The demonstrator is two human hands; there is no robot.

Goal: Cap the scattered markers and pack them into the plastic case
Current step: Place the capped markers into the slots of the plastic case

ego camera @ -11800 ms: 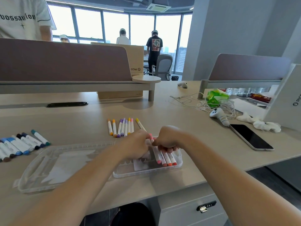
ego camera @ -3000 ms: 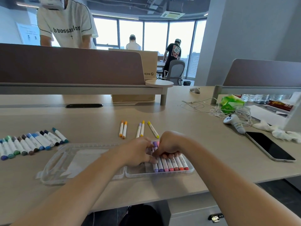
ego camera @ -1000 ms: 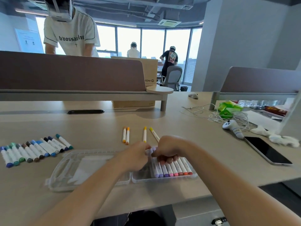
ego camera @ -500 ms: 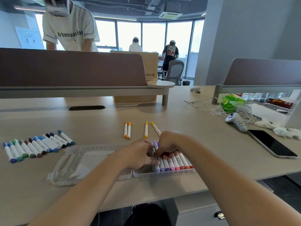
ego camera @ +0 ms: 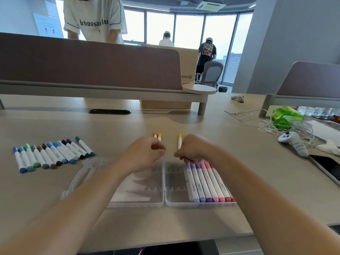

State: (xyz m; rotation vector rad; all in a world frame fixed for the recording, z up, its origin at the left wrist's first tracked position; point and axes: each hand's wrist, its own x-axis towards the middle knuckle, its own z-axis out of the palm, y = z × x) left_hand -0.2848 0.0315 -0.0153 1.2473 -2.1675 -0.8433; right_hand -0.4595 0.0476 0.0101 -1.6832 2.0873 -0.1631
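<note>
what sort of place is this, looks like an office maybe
Most likely an open-plan office. A long shared desk is split by a fabric divider screen, a grey office chair stands further back, and tall windows run along the far wall, with a high-rise building outside.

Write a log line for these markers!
clear plastic case: open | pink-to-purple markers: packed in right half | left hand: curled, nothing seen | right hand: curled, grip hidden | blue and green markers: unpacked
</note>
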